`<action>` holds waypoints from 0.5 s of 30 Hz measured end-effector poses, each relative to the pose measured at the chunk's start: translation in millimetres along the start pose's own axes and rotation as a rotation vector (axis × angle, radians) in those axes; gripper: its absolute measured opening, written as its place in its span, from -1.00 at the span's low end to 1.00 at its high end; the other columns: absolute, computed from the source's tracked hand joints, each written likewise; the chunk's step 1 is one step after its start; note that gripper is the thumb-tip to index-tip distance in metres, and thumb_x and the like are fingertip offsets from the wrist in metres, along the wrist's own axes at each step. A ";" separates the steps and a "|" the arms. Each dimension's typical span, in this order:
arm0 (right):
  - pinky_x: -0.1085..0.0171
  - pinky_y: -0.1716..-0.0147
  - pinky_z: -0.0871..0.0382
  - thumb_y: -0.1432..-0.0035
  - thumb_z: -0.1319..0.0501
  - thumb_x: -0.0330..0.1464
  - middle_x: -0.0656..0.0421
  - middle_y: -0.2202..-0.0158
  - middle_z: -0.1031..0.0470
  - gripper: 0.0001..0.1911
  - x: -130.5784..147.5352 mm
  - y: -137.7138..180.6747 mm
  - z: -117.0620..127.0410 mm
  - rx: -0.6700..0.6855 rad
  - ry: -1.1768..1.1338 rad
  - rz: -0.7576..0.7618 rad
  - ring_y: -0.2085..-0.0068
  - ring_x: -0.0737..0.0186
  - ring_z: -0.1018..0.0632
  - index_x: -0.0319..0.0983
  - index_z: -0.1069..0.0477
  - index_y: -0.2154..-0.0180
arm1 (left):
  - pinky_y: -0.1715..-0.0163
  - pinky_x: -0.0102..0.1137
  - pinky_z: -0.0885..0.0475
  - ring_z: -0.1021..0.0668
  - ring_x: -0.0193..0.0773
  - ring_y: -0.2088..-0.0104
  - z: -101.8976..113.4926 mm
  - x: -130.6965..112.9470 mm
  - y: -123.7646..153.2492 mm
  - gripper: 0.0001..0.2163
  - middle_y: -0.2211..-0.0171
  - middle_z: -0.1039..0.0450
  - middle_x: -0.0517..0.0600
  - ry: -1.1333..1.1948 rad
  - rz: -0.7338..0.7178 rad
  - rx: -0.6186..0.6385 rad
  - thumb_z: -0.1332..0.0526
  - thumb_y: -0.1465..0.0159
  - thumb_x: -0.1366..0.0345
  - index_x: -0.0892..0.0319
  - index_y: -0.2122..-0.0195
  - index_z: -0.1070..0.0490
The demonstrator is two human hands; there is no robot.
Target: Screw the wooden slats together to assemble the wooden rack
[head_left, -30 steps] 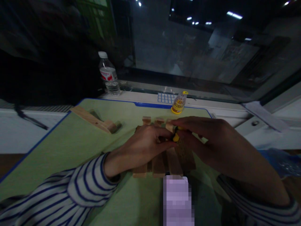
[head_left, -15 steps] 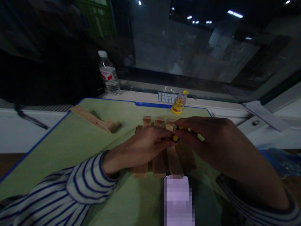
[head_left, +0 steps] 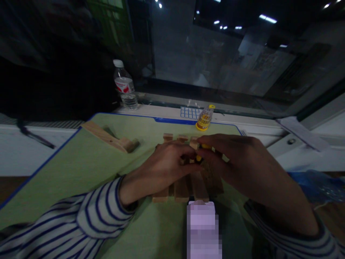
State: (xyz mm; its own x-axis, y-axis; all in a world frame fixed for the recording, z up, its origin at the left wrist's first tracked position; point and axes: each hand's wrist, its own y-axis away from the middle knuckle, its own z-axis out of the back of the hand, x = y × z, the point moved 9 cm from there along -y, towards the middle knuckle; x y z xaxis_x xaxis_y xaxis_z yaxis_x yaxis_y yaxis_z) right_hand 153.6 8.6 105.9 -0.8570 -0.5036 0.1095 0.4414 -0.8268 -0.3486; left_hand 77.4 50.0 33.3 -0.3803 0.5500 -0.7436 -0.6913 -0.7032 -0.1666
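A wooden slatted piece (head_left: 181, 193) lies on the table in front of me, with several light slats side by side on darker wood. My left hand (head_left: 164, 165) reaches across its slats, fingers bent, thumb and forefinger close to the right-hand slat. What these fingertips pinch, if anything, is hidden. From the right, my right hand (head_left: 237, 158) closes thumb and fingers around a small yellow-and-black tool (head_left: 206, 146) above that slat. Most of the tool is covered by the fingers, so its kind does not show. Both hands nearly meet there.
A loose wooden piece (head_left: 106, 136) with a round end lies at the table's (head_left: 67, 169) far left. On the sill stands a water bottle (head_left: 125, 88). A yellow-capped bottle (head_left: 205, 118) is at the back edge. A lilac-screened phone (head_left: 203, 230) lies nearest me.
My left forefinger and thumb have parted a little beside the tool. My right hand has shifted slightly left, still gripping the yellow-and-black tool.
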 end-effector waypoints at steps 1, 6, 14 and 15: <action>0.22 0.21 -0.44 -0.30 -0.06 -0.29 0.18 0.11 -0.59 -0.72 0.2 -0.2 -0.5 0.003 -0.014 0.004 0.16 0.16 -0.60 -0.12 -0.44 0.02 | 0.26 -0.44 -0.40 -0.54 -0.29 0.28 -0.1 1.4 -0.4 -0.83 0.27 -0.55 -0.09 0.002 0.002 -0.009 -0.20 -0.26 0.19 0.09 0.20 -0.51; 0.26 0.13 -0.45 -0.28 -0.10 -0.32 0.14 0.00 -0.53 -0.68 5.9 2.1 8.6 -0.060 -0.072 0.074 0.11 0.22 -0.58 -0.20 -0.38 -0.04 | 0.28 -0.42 -0.41 -0.55 -0.29 0.31 -2.9 7.1 -1.5 -0.80 0.30 -0.56 -0.05 -0.017 0.029 0.001 -0.17 -0.27 0.18 0.12 0.20 -0.52; 0.31 0.09 -0.43 -0.27 -0.08 -0.44 0.23 0.06 -0.57 -0.73 6.4 2.3 12.2 -0.006 -0.117 0.092 0.11 0.29 -0.58 -0.16 -0.44 0.04 | 0.26 -0.42 -0.43 -0.56 -0.27 0.30 -2.1 3.4 -1.0 -0.82 0.30 -0.57 -0.03 -0.036 0.020 0.010 -0.16 -0.27 0.23 0.14 0.22 -0.53; 0.31 0.11 -0.44 -0.27 -0.08 -0.43 0.23 0.08 -0.58 -0.74 5.6 1.8 11.4 -0.001 -0.107 0.084 0.12 0.28 -0.59 -0.16 -0.45 0.07 | 0.27 -0.42 -0.44 -0.56 -0.27 0.31 -1.9 3.3 -0.8 -0.82 0.30 -0.57 -0.03 -0.037 0.015 0.006 -0.16 -0.27 0.24 0.14 0.23 -0.53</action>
State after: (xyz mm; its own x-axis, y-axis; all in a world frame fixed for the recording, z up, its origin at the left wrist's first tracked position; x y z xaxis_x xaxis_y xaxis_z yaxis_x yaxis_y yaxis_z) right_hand 152.6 1.4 116.5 -0.7837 -0.5947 0.1790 0.5099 -0.7807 -0.3614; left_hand 77.9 51.5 29.7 -0.4133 0.5556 -0.7214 -0.6888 -0.7090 -0.1513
